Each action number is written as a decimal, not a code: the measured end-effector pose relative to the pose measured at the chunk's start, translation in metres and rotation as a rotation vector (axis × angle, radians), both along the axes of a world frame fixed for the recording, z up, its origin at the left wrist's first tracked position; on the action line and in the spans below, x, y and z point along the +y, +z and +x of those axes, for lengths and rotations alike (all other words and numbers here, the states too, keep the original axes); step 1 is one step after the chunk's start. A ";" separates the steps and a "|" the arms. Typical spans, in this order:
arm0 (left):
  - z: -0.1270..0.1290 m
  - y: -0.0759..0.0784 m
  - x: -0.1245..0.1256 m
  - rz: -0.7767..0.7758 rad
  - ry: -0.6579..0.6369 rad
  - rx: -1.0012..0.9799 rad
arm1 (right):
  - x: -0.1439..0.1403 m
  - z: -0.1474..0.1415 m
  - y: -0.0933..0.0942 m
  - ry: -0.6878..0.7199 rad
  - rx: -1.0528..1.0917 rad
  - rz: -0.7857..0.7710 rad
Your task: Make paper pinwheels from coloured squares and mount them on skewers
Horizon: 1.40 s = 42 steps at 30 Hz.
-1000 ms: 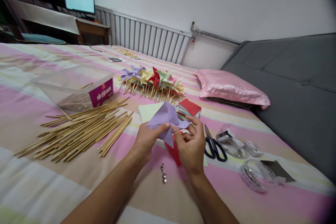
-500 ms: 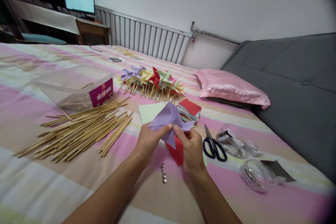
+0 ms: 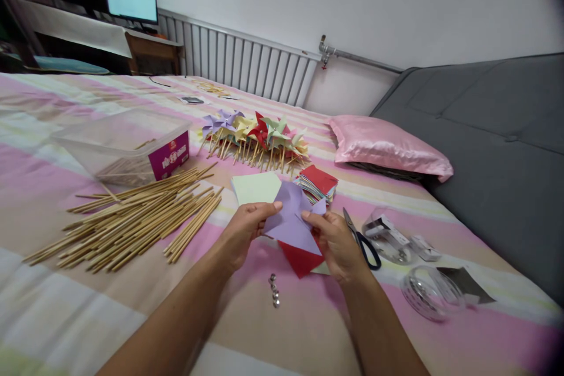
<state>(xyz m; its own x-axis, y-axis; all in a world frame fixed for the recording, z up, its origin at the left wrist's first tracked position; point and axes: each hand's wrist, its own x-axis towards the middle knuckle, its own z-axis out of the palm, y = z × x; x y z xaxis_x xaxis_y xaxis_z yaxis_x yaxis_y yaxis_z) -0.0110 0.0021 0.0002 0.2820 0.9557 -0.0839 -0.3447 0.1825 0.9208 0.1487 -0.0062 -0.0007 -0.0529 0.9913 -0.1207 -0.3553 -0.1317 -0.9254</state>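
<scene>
Folding purple paper between both hands

Pinched above the bed: purple paper [image 3: 292,220], left hand [image 3: 241,234] gripping its left edge, right hand [image 3: 338,242] closed on its right flap. Beneath, red paper [image 3: 302,257]. Just right, scissors [image 3: 363,244]. Below, metal pins [image 3: 275,292]. Left, bamboo sticks [image 3: 132,220]. Beyond, finished pinwheels [image 3: 255,135].

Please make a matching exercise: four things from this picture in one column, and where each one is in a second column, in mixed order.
Things:
1. purple folded paper sheet
2. black-handled scissors
3. pile of thin wooden sticks
4. shiny pink pillow

Places:
A. against the grey sofa
B. between both hands
C. beside the clear plastic box
D. just behind the right hand

Pairs: 1-B, 2-D, 3-C, 4-A
</scene>
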 end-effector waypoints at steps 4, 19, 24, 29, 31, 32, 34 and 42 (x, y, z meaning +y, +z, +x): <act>0.001 -0.001 -0.001 -0.020 -0.080 0.107 | 0.001 0.006 -0.001 0.075 -0.099 0.013; 0.003 0.000 -0.004 -0.012 -0.057 0.190 | -0.003 0.004 0.005 0.177 -0.259 0.027; 0.005 0.001 -0.005 0.022 0.007 0.146 | -0.002 0.000 0.000 0.086 -0.279 0.133; 0.004 -0.003 0.002 -0.028 0.257 0.082 | 0.001 0.001 0.002 -0.178 -0.462 0.397; 0.002 -0.005 0.005 -0.064 0.360 0.067 | 0.000 0.003 0.005 -0.291 -0.536 0.509; 0.001 -0.005 0.006 -0.075 0.391 0.050 | -0.002 0.003 0.007 -0.332 -0.569 0.555; 0.000 -0.005 0.007 -0.093 0.419 0.007 | -0.005 0.003 0.010 -0.313 -0.628 0.605; 0.001 -0.005 0.008 -0.132 0.376 -0.137 | -0.011 -0.009 0.005 0.132 -0.693 0.560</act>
<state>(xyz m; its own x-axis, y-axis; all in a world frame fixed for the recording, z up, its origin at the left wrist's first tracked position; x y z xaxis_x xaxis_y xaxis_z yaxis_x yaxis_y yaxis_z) -0.0105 0.0097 -0.0046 -0.0671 0.9777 -0.1990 -0.5276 0.1345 0.8388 0.1394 -0.0173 0.0045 -0.2650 0.9057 0.3308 0.2921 0.4024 -0.8676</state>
